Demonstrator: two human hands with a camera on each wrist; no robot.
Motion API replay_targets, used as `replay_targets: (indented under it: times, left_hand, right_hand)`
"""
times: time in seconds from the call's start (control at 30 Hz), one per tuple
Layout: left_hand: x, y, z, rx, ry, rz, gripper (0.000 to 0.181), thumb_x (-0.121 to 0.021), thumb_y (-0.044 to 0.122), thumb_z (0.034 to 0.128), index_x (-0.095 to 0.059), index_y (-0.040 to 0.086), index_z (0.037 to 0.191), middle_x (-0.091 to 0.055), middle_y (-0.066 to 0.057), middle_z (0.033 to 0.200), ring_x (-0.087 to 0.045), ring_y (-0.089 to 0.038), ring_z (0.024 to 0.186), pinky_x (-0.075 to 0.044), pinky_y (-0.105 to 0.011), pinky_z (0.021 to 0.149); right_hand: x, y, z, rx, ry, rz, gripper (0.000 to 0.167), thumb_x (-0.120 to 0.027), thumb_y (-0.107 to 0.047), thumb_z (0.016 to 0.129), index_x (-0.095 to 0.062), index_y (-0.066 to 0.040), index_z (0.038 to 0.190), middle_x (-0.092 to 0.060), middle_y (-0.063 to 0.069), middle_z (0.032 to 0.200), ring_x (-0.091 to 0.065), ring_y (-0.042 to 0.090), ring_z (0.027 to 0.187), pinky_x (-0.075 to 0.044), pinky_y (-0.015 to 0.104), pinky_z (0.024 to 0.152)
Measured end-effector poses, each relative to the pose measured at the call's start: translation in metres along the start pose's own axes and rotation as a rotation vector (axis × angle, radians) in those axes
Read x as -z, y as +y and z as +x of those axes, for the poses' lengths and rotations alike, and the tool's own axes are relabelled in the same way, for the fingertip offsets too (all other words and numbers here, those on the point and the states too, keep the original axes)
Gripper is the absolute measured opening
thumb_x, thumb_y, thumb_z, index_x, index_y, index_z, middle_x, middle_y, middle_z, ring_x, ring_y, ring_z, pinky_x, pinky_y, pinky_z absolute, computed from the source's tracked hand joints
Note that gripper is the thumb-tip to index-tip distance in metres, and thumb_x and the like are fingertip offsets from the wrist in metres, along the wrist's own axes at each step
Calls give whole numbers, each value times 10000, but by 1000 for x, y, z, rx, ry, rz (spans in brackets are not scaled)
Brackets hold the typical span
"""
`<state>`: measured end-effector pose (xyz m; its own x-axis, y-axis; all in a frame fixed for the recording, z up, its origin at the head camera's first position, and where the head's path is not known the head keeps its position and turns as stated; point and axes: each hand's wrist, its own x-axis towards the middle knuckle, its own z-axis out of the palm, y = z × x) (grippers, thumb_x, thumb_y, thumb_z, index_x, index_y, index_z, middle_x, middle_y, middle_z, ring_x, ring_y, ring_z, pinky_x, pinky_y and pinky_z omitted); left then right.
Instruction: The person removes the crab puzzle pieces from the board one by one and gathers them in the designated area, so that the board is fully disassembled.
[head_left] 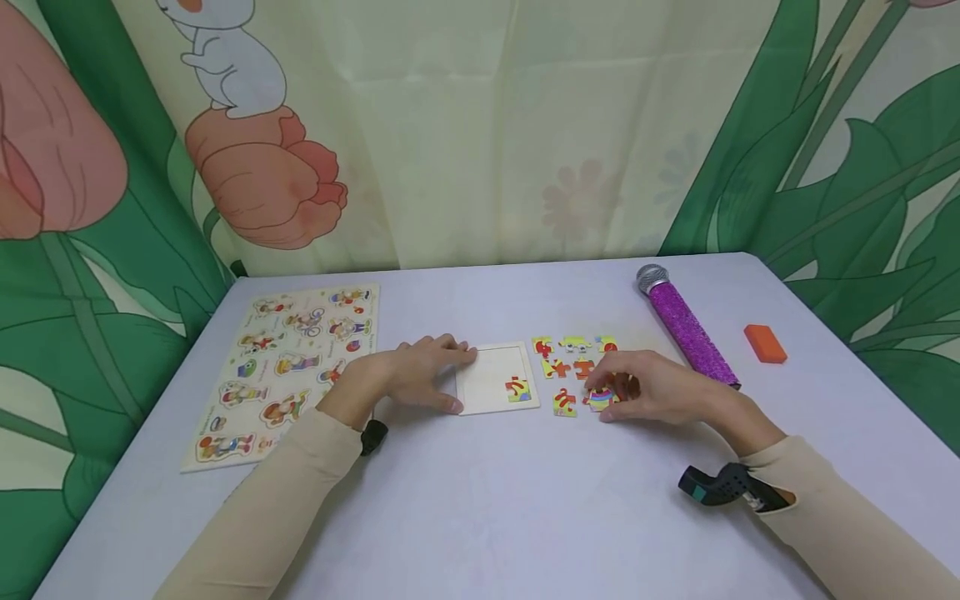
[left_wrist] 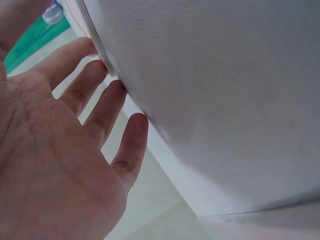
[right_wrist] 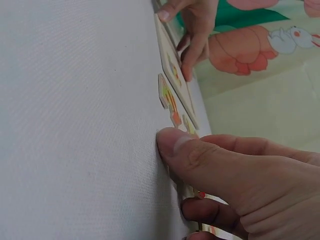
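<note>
A white puzzle board (head_left: 486,377) with a raised frame lies mid-table, one coloured jigsaw piece (head_left: 517,388) in its lower right corner. My left hand (head_left: 416,373) rests at the board's left edge, thumb near the bottom corner and fingers stretched over the top left; the left wrist view shows its palm and relaxed fingers. My right hand (head_left: 660,387) bends over the loose pieces and pinches a rainbow puzzle piece (head_left: 600,398) between thumb and fingers, at table level. Other loose puzzle pieces (head_left: 565,403) lie between the board and that hand, some partly covered by it.
A large board of cartoon figures (head_left: 288,375) lies to the left, partly beneath the left forearm. Behind the right hand is a purple glitter microphone (head_left: 686,329), and further right an orange block (head_left: 766,343). A printed curtain (head_left: 465,167) hangs behind the white table (head_left: 480,508).
</note>
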<state>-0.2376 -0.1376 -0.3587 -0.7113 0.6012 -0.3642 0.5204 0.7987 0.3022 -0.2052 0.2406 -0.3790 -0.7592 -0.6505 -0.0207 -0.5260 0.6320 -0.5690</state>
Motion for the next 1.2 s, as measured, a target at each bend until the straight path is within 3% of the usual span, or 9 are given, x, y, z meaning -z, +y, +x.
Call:
replay_targets:
  times: [0.27, 0.4, 1.03, 1.2]
  left_hand:
    - [-2, -2, 6, -18, 1, 15, 861, -740, 497, 922, -324, 234, 1628, -317, -82, 1646, -345, -314, 1467, -312, -677, 1129]
    - [-2, -1, 6, -9, -4, 18, 870, -743, 501, 917, -319, 237, 1630, -318, -85, 1643, -347, -311, 1463, -318, -665, 1130]
    - [0, 0, 5, 11, -9, 11, 864, -749, 490, 917, -325, 239, 1627, -310, -83, 1649, -333, -314, 1480, -300, -658, 1148]
    - [1, -2, 3, 9, -6, -1, 865, -749, 483, 919, -324, 227, 1628, -310, -92, 1648, -328, -323, 1483, -286, -682, 1144]
  right_hand:
    - [5, -4, -3, -18, -1, 14, 394, -870, -235, 839, -696, -219, 1193, -630, -27, 973, -583, 192, 893, -522, 269, 729]
    - [7, -4, 0, 19, 3, 18, 379, -869, -227, 843, -696, -213, 1179, -624, -13, 962, -585, 201, 892, -525, 290, 720]
    - [-3, -22, 34, 161, 4, 8, 297, -835, -169, 877, -706, -176, 1143, -657, -23, 1023, -594, 185, 842, -514, 286, 698]
    - [-9, -29, 47, 198, -10, 22, 323, -843, -228, 876, -699, -167, 1159, -637, 16, 1040, -588, 196, 839, -512, 304, 687]
